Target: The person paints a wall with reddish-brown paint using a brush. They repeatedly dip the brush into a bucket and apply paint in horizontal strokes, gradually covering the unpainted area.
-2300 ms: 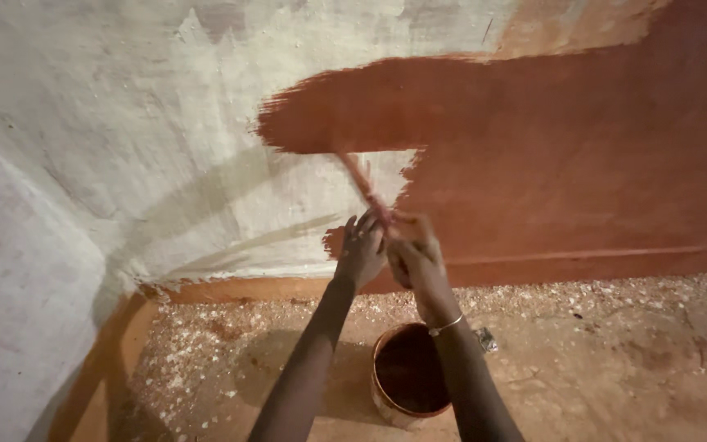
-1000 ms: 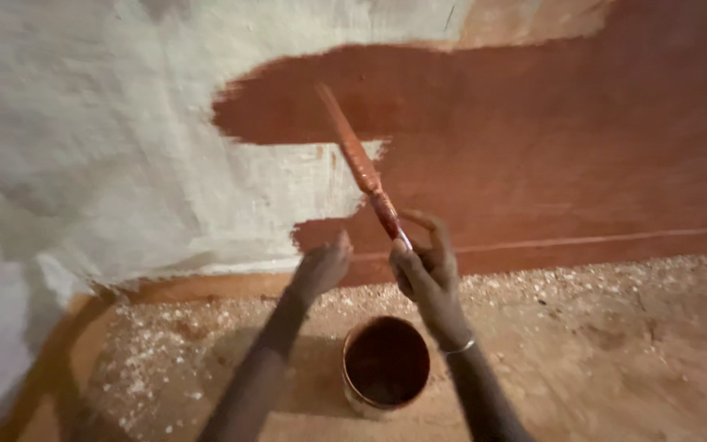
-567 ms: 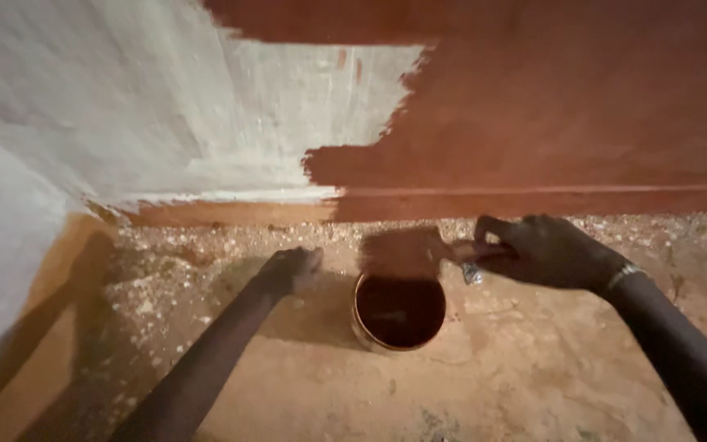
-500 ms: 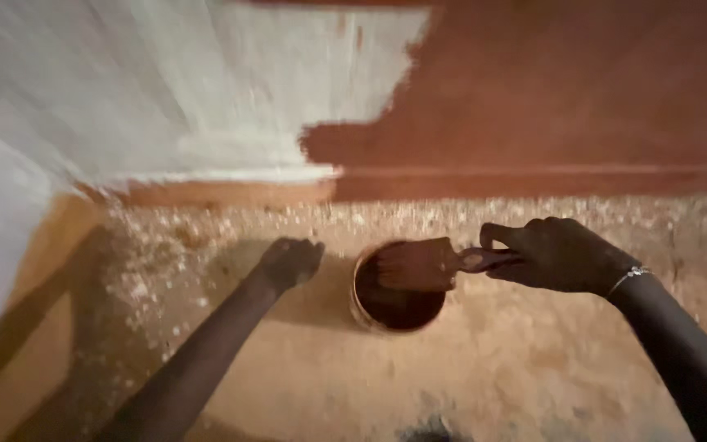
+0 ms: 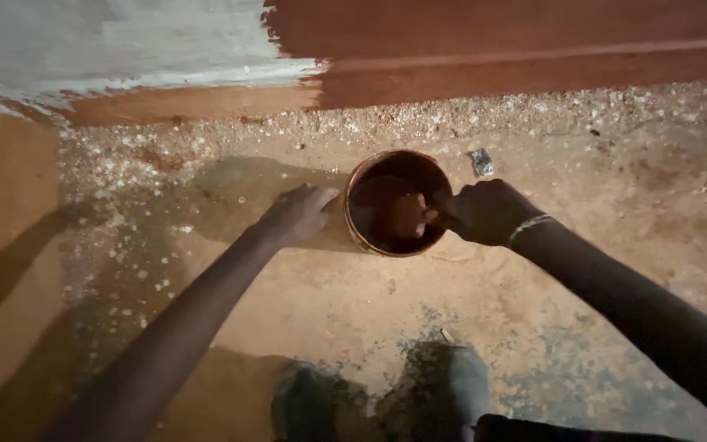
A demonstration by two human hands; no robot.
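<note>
Brush dips into paint tin, gripped by right hand.

One paint tin, one brush, two hands, one bracelet, one foil scrap.

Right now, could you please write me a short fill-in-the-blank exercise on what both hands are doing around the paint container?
1. The right hand dips a brush into the round ____ of reddish-brown paint.
2. The left hand rests on the ____ side of that container.
3. The right wrist wears a thin ____.
4. The wall's painted part is reddish-brown; the bare part is ____.

Missing words: bucket; left; bracelet; white
</note>
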